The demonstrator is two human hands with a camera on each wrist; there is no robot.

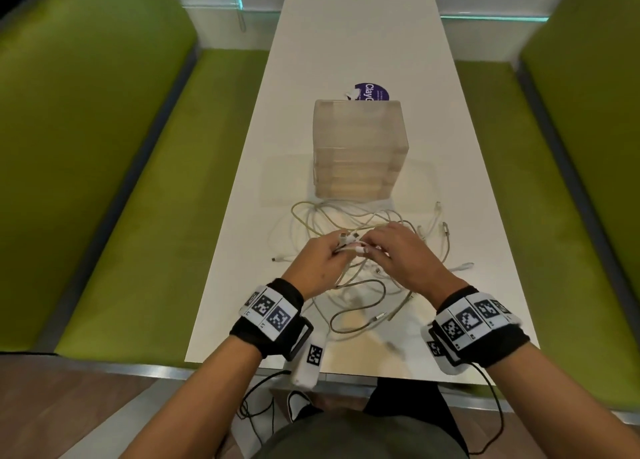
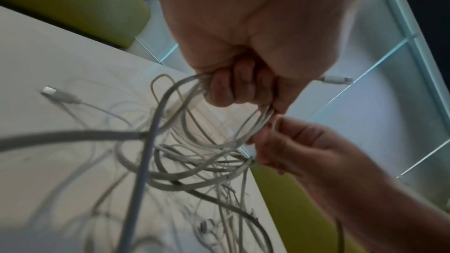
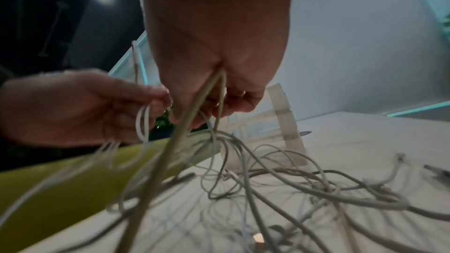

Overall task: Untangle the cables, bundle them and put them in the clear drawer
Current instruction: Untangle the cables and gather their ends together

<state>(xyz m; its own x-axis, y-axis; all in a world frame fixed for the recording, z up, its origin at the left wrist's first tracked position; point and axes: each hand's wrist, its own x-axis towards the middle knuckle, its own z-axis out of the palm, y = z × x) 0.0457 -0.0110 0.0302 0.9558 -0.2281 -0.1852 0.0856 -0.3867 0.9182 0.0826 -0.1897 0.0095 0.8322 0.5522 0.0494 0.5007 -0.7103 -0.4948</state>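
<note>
A tangle of white and beige cables (image 1: 360, 251) lies on the white table (image 1: 353, 43) in front of the clear drawer unit (image 1: 358, 147). My left hand (image 1: 320, 263) grips a coiled bundle of white cable loops (image 2: 214, 107), its fingers (image 2: 233, 88) curled round them, with a plug sticking out past the thumb. My right hand (image 1: 401, 256) meets it just above the pile and pinches a beige cable (image 3: 214, 91) that runs down between its fingers. Both hands are raised slightly over the heap. The drawers appear closed.
A purple round sticker (image 1: 372, 91) lies behind the drawer unit. Loose plugs (image 1: 464, 266) reach toward the table's right edge. Green bench seats (image 1: 104, 181) flank the table on both sides. Black wires hang from my wristbands below the table's near edge.
</note>
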